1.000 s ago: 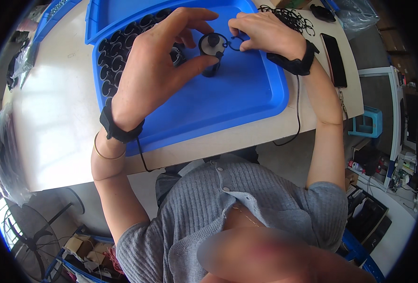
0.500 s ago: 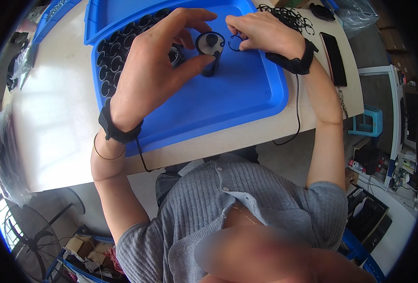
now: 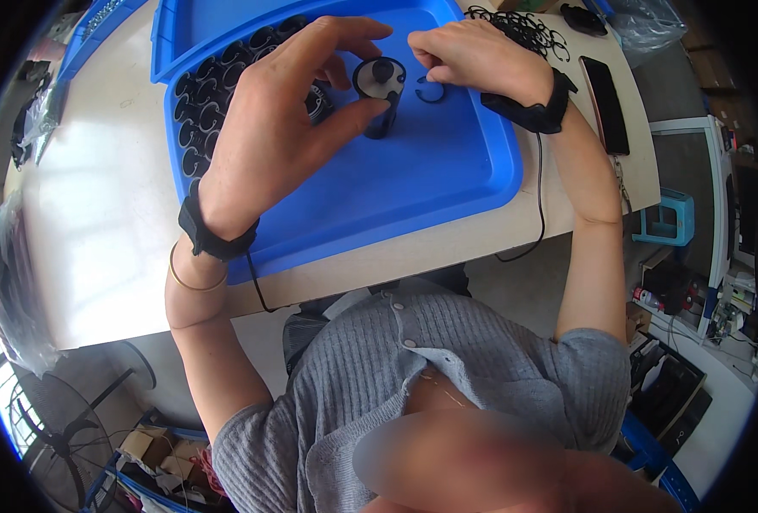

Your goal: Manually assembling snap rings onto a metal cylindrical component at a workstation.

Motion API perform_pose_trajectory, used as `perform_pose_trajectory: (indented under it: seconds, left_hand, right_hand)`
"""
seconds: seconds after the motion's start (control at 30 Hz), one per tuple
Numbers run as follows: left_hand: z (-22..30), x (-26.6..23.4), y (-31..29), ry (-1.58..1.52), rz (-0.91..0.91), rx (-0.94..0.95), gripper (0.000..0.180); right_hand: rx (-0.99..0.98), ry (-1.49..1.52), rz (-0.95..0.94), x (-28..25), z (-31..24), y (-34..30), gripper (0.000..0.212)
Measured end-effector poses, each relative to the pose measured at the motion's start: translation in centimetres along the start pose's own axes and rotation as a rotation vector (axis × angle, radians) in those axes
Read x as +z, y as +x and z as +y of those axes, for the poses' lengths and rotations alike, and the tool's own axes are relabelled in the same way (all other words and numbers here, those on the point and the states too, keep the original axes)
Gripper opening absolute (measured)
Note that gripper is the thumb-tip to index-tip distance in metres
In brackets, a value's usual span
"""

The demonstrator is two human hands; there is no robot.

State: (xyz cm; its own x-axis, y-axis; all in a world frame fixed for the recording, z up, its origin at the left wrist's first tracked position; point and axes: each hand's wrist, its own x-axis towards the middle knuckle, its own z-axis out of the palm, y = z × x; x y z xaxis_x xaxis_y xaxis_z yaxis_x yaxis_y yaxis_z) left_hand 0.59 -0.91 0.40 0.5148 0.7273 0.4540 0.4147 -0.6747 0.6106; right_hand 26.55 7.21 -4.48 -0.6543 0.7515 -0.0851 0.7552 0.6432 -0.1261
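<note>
"What's on the left?"

"The pale bench (image 3: 105, 205), then a blue tray (image 3: 447, 171) with dark round parts (image 3: 195, 111) packed along its left side."

"Any writing to read?"

"Pale marks show on a dark piece (image 3: 320, 103) beside the left hand (image 3: 268, 128), too small to make out."

"And that hand?"

"Its thumb lies against a dark cylinder (image 3: 379, 89) with a pale top, upright over the tray. Thumb and index finger are apart; I can't tell whether the curled fingers grip the cylinder too."

"Has it moved?"

"The hand's pose is almost the same as a second ago. The cylinder sits slightly further left."

"Next along?"

"A thin black ring (image 3: 431, 102), just right of the cylinder and apart from it. A second ago it met the cylinder's rim; now it shows lower, its gap facing up."

"Does the right hand (image 3: 500, 70) have it?"

"The ring is right under the thumb. Index and thumb tips look apart, but I can't tell whether the ring is pinched."

"Beyond that?"

"A heap of black rings (image 3: 534, 36), then a dark-screened phone (image 3: 605, 107) on the bench."
</note>
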Motion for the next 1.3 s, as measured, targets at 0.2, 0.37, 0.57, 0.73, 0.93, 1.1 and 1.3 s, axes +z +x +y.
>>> perform_pose_trajectory:
  seconds: [0.2, 0.37, 0.57, 0.73, 0.93, 1.1, 1.3]
  left_hand:
    - [0.2, 0.0, 0.0, -0.026, -0.017, -0.026, 0.058]
    - [0.3, -0.1, 0.0, -0.016, -0.018, -0.025, 0.059]
    - [0.2, 0.1, -0.1, -0.092, -0.008, -0.046, 0.060]
    - [0.0, 0.1, -0.1, -0.098, -0.019, -0.028, 0.059]
    - [0.2, 0.2, -0.2, -0.098, -0.001, -0.052, 0.059]
    - [0.1, 0.0, 0.1, 0.004, -0.009, 0.017, 0.056]
    - [0.1, 0.2, 0.1, -0.073, -0.002, -0.033, 0.056]
  right_hand:
    - [-0.012, 0.094, -0.053, -0.6, -0.6, -0.5, 0.023]
    - [-0.062, 0.084, -0.071, -0.8, -0.7, -0.3, 0.028]
    - [-0.068, 0.090, -0.112, -1.1, -0.8, -0.4, 0.033]
    - [-0.066, 0.113, -0.124, -1.3, -1.0, -0.4, 0.033]
    - [-0.081, 0.111, -0.121, -1.3, -1.0, -0.5, 0.035]
    - [-0.073, 0.125, -0.143, -0.9, -0.7, -0.4, 0.037]
    - [-0.062, 0.118, -0.143, -0.7, -0.6, -0.4, 0.041]
